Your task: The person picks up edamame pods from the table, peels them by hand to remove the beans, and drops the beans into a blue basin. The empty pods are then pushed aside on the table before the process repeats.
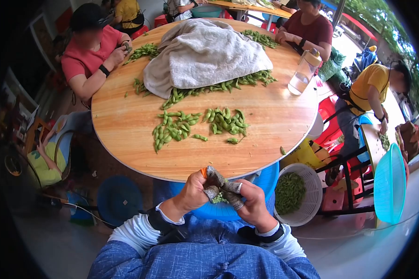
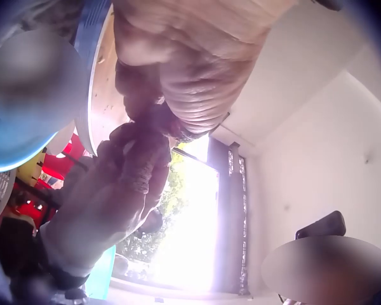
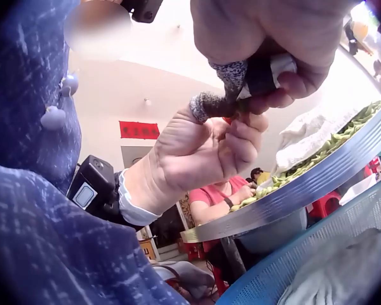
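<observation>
My left hand [image 1: 189, 194] and right hand [image 1: 255, 205] meet just past the table's near edge, thumbs and fingers curled tip to tip. Grey-and-dark wraps cover the thumbs and some fingers. Between the fingertips, the right wrist view shows a bit of a green soybean pod [image 3: 242, 108], mostly hidden by the fingers; both hands pinch it. Below them sits a blue basin [image 1: 272, 179] with pale green shelled beans [image 1: 218, 199] in it. Two small piles of green pods, a left pile [image 1: 172, 130] and a right pile [image 1: 226, 122], lie on the table in front.
A grey-white towel [image 1: 209, 51] covers a larger pod heap on the round wooden table [image 1: 139, 135]. A water bottle [image 1: 302, 76] stands at the right rim. To the lower right is a white basket [image 1: 313, 195] of pods. Other people sit around the table.
</observation>
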A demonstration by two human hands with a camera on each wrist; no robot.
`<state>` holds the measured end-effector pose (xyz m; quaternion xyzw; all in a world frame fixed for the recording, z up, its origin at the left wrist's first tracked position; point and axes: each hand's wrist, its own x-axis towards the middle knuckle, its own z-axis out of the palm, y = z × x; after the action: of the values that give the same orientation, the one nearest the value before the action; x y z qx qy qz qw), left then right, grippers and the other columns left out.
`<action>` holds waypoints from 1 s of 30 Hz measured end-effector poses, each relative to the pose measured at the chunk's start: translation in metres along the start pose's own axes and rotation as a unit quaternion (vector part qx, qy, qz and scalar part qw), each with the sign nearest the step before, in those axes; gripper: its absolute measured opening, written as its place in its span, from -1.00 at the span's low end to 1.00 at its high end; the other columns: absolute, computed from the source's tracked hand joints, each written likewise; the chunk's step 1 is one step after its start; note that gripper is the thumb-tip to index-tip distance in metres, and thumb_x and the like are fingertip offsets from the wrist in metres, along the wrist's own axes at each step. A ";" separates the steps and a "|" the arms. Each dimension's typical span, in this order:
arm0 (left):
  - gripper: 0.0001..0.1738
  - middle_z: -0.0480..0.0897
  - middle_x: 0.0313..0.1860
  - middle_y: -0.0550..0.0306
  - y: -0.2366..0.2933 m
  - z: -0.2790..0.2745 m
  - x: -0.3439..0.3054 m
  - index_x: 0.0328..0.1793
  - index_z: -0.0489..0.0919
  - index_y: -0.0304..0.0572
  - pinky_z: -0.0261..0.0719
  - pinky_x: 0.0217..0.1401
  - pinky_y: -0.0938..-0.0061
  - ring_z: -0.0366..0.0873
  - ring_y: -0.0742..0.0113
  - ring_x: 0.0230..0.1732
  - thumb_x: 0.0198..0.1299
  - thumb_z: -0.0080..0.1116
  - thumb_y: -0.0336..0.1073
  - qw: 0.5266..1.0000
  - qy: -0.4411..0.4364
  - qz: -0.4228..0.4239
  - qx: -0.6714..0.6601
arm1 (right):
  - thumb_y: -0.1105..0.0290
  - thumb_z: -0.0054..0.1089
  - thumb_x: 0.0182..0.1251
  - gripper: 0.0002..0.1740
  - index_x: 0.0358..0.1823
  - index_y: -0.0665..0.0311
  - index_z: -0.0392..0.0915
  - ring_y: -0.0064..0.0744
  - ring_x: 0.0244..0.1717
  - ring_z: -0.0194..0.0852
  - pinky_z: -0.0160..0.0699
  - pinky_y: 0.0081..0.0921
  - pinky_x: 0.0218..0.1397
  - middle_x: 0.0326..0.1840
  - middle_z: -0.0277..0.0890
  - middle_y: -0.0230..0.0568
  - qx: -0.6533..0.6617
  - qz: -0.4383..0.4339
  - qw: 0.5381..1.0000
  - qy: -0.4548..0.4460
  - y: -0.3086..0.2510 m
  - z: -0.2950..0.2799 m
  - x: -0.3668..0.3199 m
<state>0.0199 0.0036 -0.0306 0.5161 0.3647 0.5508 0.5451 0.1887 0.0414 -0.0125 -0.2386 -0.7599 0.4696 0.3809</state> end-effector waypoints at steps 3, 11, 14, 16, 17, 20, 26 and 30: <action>-0.77 0.49 -0.35 0.25 0.009 0.008 0.003 -0.15 0.40 -0.25 0.40 -0.21 0.60 0.42 0.51 -0.31 0.02 0.05 -0.55 0.997 0.013 -0.048 -0.053 | 0.47 0.16 0.06 -0.78 -0.24 0.40 0.47 -0.46 -0.41 0.41 0.37 -0.61 -0.34 -0.42 0.46 -0.30 0.335 0.206 0.919 0.041 0.000 0.001 -0.005; -0.75 0.45 -0.42 0.29 0.020 0.001 0.004 -0.06 0.37 -0.28 0.30 -0.34 0.72 0.33 0.61 -0.42 0.11 0.01 -0.47 0.985 -0.020 -0.128 -0.111 | 0.32 0.16 0.07 -0.69 -0.21 0.39 0.45 -0.54 -0.50 0.32 0.24 -0.67 -0.48 -0.46 0.44 -0.26 0.523 0.264 0.811 0.014 0.024 -0.015 -0.008; -0.80 0.42 -0.46 0.34 0.025 0.005 0.007 -0.10 0.40 -0.28 0.27 -0.40 0.74 0.31 0.63 -0.46 0.13 0.01 -0.45 0.979 -0.054 -0.181 -0.077 | 0.31 0.15 0.09 -0.71 -0.23 0.37 0.45 -0.59 -0.49 0.33 0.25 -0.70 -0.47 -0.47 0.44 -0.30 0.494 0.279 0.823 0.017 0.020 -0.016 -0.006; -0.86 0.41 -0.49 0.37 0.023 0.004 0.007 -0.17 0.43 -0.26 0.26 -0.44 0.73 0.29 0.64 -0.49 0.14 0.00 -0.43 0.984 -0.063 -0.167 0.008 | 0.30 0.14 0.12 -0.74 -0.26 0.34 0.47 -0.68 -0.49 0.30 0.22 -0.77 -0.44 -0.47 0.44 -0.37 0.460 0.287 0.839 0.042 0.011 -0.017 -0.004; -0.89 0.41 -0.51 0.37 0.022 0.004 0.008 -0.21 0.43 -0.25 0.24 -0.46 0.73 0.28 0.64 -0.51 0.15 0.00 -0.41 0.984 -0.064 -0.164 0.023 | 0.30 0.13 0.13 -0.74 -0.25 0.35 0.47 -0.69 -0.48 0.30 0.22 -0.77 -0.44 -0.45 0.44 -0.38 0.454 0.282 0.845 0.039 0.011 -0.017 -0.004; -0.91 0.39 -0.58 0.37 0.021 0.004 0.008 -0.31 0.45 -0.23 0.19 -0.52 0.73 0.25 0.65 -0.57 0.17 -0.01 -0.36 0.985 -0.064 -0.155 0.033 | 0.32 0.11 0.16 -0.74 -0.20 0.34 0.45 -0.71 -0.46 0.29 0.23 -0.78 -0.41 -0.41 0.45 -0.41 0.436 0.272 0.857 0.030 0.009 -0.018 -0.004; -0.82 0.35 -0.65 0.38 0.012 0.004 0.008 -0.39 0.45 -0.24 0.11 -0.62 0.72 0.19 0.65 -0.65 0.17 0.01 -0.28 0.982 -0.065 -0.164 -0.062 | 0.35 0.08 0.18 -0.73 -0.14 0.34 0.43 -0.72 -0.41 0.29 0.24 -0.78 -0.36 -0.34 0.45 -0.42 0.444 0.252 0.860 -0.005 0.008 -0.013 -0.003; -0.83 0.36 -0.63 0.37 0.009 0.004 0.005 -0.38 0.45 -0.24 0.12 -0.62 0.72 0.20 0.64 -0.65 0.17 0.01 -0.29 0.946 -0.058 -0.249 -0.201 | 0.36 0.09 0.17 -0.75 -0.15 0.33 0.44 -0.71 -0.38 0.32 0.27 -0.77 -0.32 -0.32 0.46 -0.41 0.446 0.244 0.861 -0.017 0.010 -0.012 -0.004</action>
<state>0.0221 0.0070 -0.0204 0.3196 0.3315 0.4283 0.7775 0.2010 0.0491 -0.0201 -0.2130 -0.3933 0.8400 0.3072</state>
